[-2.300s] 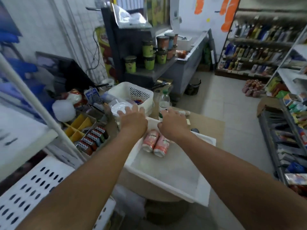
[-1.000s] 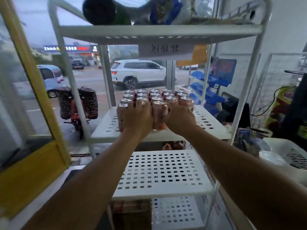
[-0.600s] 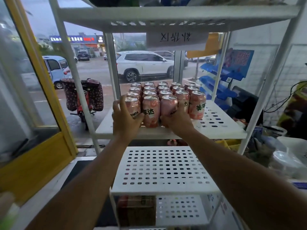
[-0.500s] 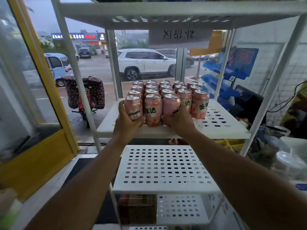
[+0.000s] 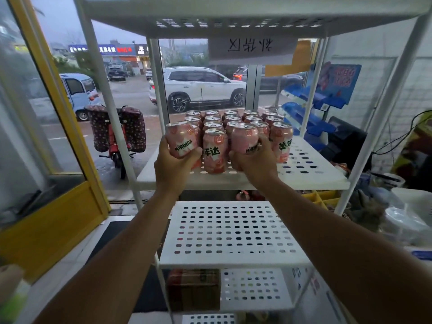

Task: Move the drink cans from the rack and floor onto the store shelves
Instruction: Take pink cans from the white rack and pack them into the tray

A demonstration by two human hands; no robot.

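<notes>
Several pink Mirinda cans (image 5: 236, 119) stand in rows on a white perforated rack shelf (image 5: 308, 167). My left hand (image 5: 171, 169) grips a pink can (image 5: 181, 139), tilted and lifted off the front left of the group. My right hand (image 5: 254, 163) grips another pink can (image 5: 245, 137), raised a little above the front row. Between them a third front can (image 5: 214, 150) stands upright on the shelf, with one more can (image 5: 281, 141) to the right.
A lower perforated shelf (image 5: 231, 232) juts out below my wrists, with a cardboard box (image 5: 194, 292) under it. White rack posts (image 5: 109, 113) frame the shelf. Behind is a window onto a street; a yellow door frame (image 5: 58, 108) stands left. Counter clutter sits right.
I turned from the counter tray to the rack and put both hands on front-row cans. Since half a second ago both cans have risen off the shelf, the left one tilting.
</notes>
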